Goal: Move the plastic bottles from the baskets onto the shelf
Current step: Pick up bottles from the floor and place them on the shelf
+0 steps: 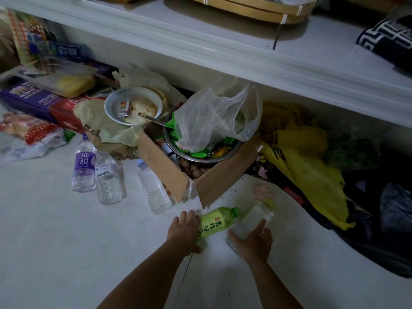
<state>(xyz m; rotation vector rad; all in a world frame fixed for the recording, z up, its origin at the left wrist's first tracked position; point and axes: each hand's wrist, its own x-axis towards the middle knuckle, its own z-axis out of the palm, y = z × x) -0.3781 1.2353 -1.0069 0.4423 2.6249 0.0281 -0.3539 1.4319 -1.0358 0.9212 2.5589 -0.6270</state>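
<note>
**2 bottles in hand, ready to be stood up**

Best to tip each bottle upright and seat its base flat on the white shelf board (pixel 55 219), near the 3 clear plastic water bottles (pixel 109 179) standing there. The left hand (pixel 185 230) curls its fingers round the green-labelled tea bottle (pixel 215 221). The right hand (pixel 252 239) wraps its fingers round the base of the clear yellow-capped bottle (pixel 254 217). Both bottles lie tilted, low over the board.
</note>
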